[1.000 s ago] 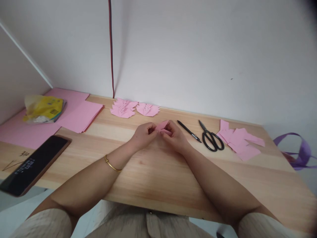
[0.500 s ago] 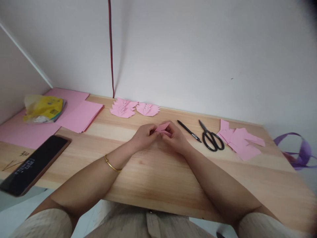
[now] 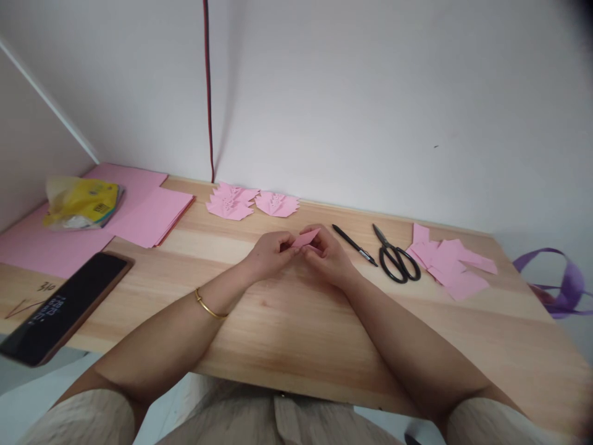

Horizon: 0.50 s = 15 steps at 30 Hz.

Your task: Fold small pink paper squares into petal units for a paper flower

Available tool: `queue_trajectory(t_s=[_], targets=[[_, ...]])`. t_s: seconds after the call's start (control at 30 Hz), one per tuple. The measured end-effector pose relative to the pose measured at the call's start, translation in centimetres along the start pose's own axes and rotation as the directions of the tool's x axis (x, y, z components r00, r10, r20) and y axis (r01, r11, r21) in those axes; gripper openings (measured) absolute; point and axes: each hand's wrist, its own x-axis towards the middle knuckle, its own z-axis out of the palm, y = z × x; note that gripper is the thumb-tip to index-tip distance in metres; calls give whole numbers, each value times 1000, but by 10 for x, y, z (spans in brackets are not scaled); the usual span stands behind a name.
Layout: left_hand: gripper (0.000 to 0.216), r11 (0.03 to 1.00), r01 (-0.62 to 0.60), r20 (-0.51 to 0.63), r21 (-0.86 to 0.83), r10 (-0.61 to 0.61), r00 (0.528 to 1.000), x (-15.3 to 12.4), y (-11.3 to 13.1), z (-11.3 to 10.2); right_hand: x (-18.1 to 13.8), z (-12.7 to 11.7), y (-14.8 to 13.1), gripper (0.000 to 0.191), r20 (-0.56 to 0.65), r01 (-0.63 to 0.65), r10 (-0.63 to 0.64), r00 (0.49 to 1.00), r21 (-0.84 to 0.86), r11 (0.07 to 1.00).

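A small folded piece of pink paper [image 3: 306,237] is pinched between my two hands above the middle of the wooden table. My left hand [image 3: 272,254] is closed on its left end, thumb and fingers together. On the other end, my right hand [image 3: 328,256] is closed too, its fingertips partly hidden behind the paper. Just right of my right hand lie a black pen [image 3: 354,244] and black-handled scissors [image 3: 396,254]. Behind my hands, near the wall, rest several cut pink paper shapes with jagged edges [image 3: 277,204].
Pink paper scraps [image 3: 456,266] are piled at the right, with a purple ribbon [image 3: 567,287] beyond the table's edge. At the left are pink paper sheets [image 3: 143,216], a yellow plastic packet [image 3: 88,201] and a phone [image 3: 69,306]. A dark red cord [image 3: 208,93] hangs along the wall.
The upper flap of the folded paper sits a little further right and looks slightly lower. Both hands keep their hold in nearly the same place.
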Motion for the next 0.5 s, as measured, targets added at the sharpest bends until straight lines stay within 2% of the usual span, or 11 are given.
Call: queue_trajectory(t_s=[0.23,0.5], targets=[[23,980,66,-21,-187,-71,997,-1,-1,1,2,0,-6,21,-46,-17,20,999,65,998],[24,988,56,-39,-145,-62,997,-2,4,-1,1,-1,-3,29,-46,-36,37,998,6,999]])
